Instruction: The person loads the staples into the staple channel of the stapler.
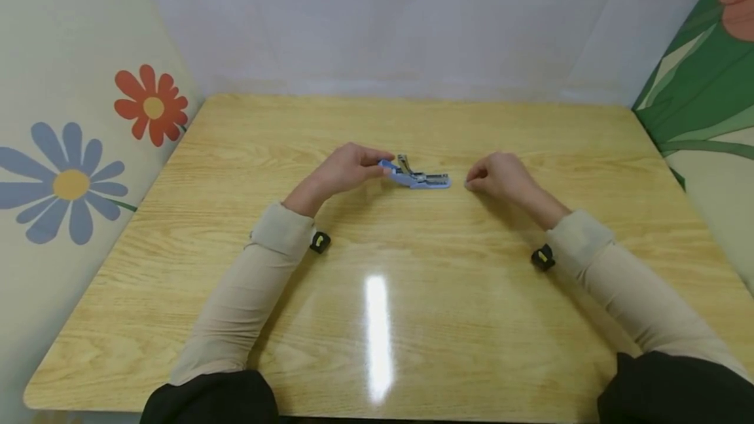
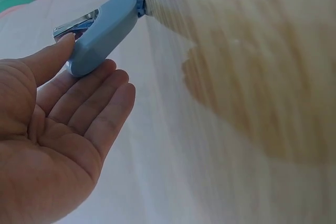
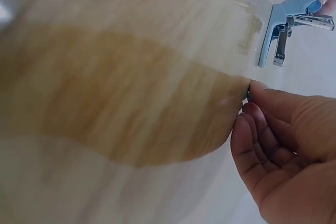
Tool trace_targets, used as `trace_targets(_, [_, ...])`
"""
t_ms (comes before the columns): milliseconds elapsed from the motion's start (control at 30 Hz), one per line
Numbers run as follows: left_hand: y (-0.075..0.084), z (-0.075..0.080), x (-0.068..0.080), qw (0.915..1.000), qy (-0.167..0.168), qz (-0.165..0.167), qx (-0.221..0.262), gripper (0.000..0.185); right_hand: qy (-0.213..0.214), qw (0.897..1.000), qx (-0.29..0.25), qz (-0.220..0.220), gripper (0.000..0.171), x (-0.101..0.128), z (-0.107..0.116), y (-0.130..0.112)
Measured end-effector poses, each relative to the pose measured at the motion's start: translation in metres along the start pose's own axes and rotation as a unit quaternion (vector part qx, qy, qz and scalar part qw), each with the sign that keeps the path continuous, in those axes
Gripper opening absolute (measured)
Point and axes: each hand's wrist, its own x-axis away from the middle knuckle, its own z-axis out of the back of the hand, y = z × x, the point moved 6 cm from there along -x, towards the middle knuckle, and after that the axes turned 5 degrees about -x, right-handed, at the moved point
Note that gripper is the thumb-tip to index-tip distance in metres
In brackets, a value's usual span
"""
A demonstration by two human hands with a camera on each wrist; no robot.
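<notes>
A light blue stapler lies swung wide open on the table, its metal magazine standing up at an angle. My left hand holds the raised end of its cover, thumb on one side and fingers on the other; the left wrist view shows this cover close up. To the right, a short distance from the stapler's base, my right hand is down at the tabletop. Its thumb and forefinger pinch a small dark sliver, mostly hidden by the fingertips; I cannot tell its kind.
The wooden table has a glossy top with a bright light reflection in front of the hands. A white sheet hangs behind its far edge. Panels painted with flowers flank it on both sides.
</notes>
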Motion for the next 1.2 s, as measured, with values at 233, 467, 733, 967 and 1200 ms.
trace_targets(233, [0.000, -0.002, 0.000, 1.0000, -0.001, 0.002, 0.003, 0.043, 0.009, 1.000, -0.019, -0.011, 0.016, 0.002, 0.000, 0.003])
trace_targets(467, [0.000, -0.003, 0.001, 1.0000, 0.003, 0.002, 0.003, 0.041, 0.023, 0.996, -0.075, -0.050, 0.020, 0.007, 0.008, 0.008])
trace_targets(733, [-0.001, -0.001, 0.001, 0.9999, 0.003, 0.009, -0.005, 0.041, 0.031, 0.993, -0.097, -0.064, 0.017, 0.006, 0.013, 0.011])
trace_targets(967, [-0.002, 0.000, 0.001, 0.9999, 0.006, 0.009, -0.007, 0.040, 0.044, 0.978, -0.189, -0.077, 0.024, 0.009, 0.016, 0.016])
trace_targets(1200, [-0.001, 0.000, 0.002, 0.9999, 0.002, 0.010, -0.002, 0.040, 0.080, 0.944, -0.310, -0.073, 0.032, 0.012, 0.020, 0.021])
